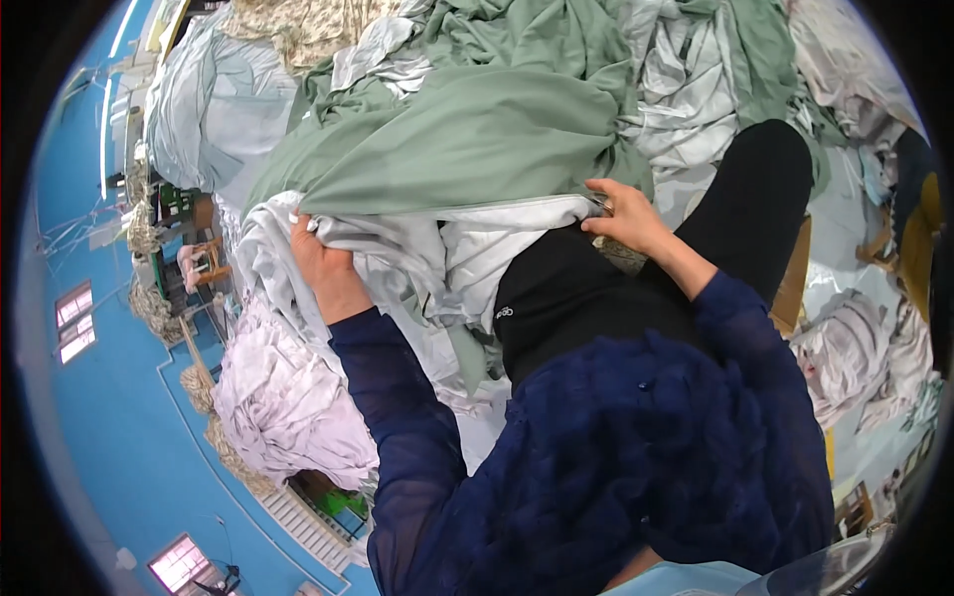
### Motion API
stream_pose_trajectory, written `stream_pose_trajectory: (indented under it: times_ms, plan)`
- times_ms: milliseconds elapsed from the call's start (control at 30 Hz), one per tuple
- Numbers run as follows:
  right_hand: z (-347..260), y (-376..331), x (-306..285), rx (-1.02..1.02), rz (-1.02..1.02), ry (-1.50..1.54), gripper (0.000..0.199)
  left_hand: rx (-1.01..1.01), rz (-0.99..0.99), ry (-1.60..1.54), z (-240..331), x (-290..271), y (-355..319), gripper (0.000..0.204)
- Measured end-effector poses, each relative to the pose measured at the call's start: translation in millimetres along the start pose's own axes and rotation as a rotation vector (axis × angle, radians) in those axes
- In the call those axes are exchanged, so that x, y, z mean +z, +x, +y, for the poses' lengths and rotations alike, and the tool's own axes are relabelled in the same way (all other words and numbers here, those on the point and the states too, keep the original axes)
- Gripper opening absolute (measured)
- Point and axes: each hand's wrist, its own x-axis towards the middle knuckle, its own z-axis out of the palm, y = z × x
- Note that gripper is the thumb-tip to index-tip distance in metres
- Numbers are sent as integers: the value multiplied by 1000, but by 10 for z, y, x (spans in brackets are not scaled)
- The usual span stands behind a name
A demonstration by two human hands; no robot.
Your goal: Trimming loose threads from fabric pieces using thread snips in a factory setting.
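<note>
A large sheet of sage-green fabric (pixel 467 139) with a white underside (pixel 397 243) is spread in front of me and over my lap. Its hemmed edge runs nearly straight between my two hands. At the left end, my left hand (pixel 323 266) is closed on the edge, with the thumb on top and the fingertips hidden in the folds. My right hand (pixel 633 221) pinches the other end of that edge between thumb and forefinger, above my black-trousered thigh. Something small, dark and shiny shows between those fingers, too small to name.
Heaps of white-and-green cloth (pixel 686 89) lie beyond the sheet. Pale pinkish cloth (pixel 288 397) is piled at my left, and pale blue cloth (pixel 204 109) at the far left. More bundled cloth (pixel 850 348) and a cardboard piece (pixel 792 283) are on my right.
</note>
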Motion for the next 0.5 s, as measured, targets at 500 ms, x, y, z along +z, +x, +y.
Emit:
stream_pose_trajectory:
  times_ms: [500]
  plan:
    - [-325,521,-1300,30,281,300,13,415,-126,516,743,797,-203,18]
